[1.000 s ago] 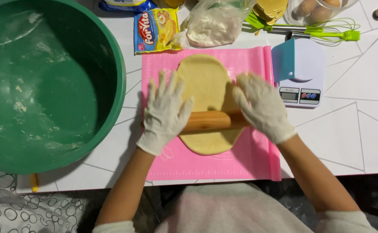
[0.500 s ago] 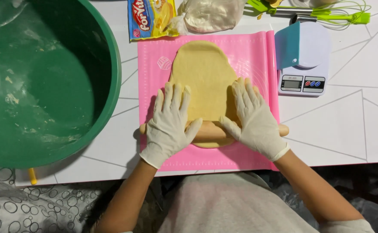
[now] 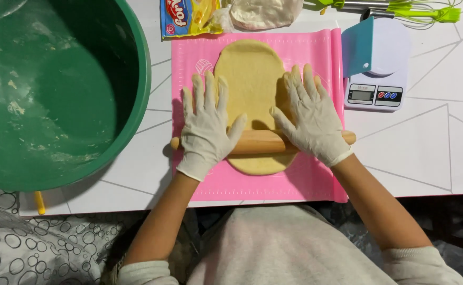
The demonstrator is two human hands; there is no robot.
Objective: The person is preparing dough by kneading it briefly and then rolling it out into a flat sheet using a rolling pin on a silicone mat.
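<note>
- left hand (image 3: 205, 126), right hand (image 3: 311, 117) — gloved, fingers spread flat, pressing on wooden rolling pin (image 3: 263, 141), not gripping
- pin lies across oval dough (image 3: 252, 89) on pink mat (image 3: 316, 179), frame centre
- green bowl (image 3: 141, 79) at left

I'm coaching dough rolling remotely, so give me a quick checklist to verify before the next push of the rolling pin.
1. Both gloved palms on the wooden rolling pin: left hand, right hand: ok.
2. Pin lying across the pale yellow oval dough sheet: ok.
3. Dough wholly on the pink silicone mat: ok.
4. Mat flat on the white table: ok.
5. White kitchen scale off the mat: ok.
6. Dough sticking underneath: cannot tell.
</note>
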